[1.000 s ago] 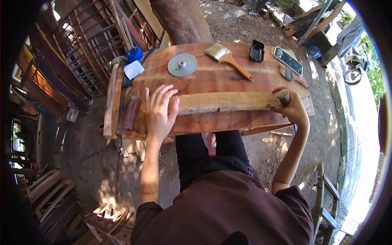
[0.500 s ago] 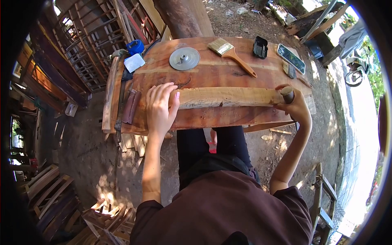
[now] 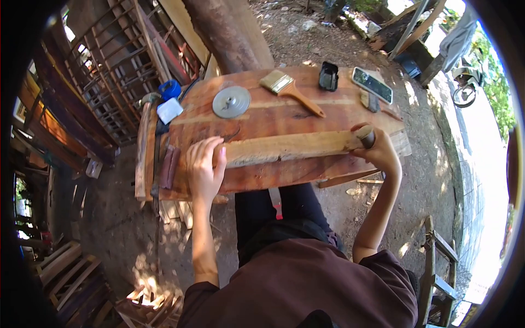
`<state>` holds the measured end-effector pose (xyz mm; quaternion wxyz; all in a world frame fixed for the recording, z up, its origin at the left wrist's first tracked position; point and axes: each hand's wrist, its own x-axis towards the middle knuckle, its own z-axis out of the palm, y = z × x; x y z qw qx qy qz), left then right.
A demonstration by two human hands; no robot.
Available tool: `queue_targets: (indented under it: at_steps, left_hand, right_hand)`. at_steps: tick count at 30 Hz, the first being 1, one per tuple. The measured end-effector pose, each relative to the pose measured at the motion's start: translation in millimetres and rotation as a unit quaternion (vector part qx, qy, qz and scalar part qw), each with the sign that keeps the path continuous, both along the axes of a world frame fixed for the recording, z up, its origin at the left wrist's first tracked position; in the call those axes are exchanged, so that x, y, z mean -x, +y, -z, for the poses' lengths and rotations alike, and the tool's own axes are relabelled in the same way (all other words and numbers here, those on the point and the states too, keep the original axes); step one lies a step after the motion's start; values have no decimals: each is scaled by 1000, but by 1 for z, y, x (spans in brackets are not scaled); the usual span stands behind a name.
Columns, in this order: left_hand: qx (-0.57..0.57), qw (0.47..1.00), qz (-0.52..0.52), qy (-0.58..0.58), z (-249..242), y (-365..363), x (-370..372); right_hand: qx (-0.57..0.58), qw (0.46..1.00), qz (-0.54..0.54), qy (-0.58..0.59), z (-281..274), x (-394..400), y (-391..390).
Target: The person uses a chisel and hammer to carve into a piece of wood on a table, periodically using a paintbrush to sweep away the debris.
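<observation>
Head view: I see my left hand (image 3: 203, 168) flat, fingers spread, on the plank's (image 3: 290, 147) nine-o'clock end; right hand (image 3: 377, 150) fisted around a wooden handle (image 3: 365, 135) at three o'clock.

Right hand (image 3: 377, 153) at three o'clock wraps a dark tool (image 3: 365, 136); working end hidden. Left hand (image 3: 203, 169) covers plank (image 3: 284, 147) end.
</observation>
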<state>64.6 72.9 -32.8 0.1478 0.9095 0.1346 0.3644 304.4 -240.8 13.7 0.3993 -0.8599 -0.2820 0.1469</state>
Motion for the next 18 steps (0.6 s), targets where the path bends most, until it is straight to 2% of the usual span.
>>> queue_targets:
  at_steps: [4,7,11,13,18]
  left_hand:
    - [33,999,-6,10,-4,-2,2]
    - [28,999,-14,8,-6,-2,-2]
    - [49,997,-31,42,-9,-3,-7]
    - [36,998,-40,44,-7,-4,-5]
    - [34,997,-37,66,-6,-3,-4]
  right_hand:
    - [-37,999,2,-35,14,-2,-3]
    - [-5,995,-11,-100,-4,5,1]
    - [10,999,3,-52,-12,7,5]
    - [-14,996,-12,-84,-10,6,4]
    - [-42,998,-2,-53,-10,5,6]
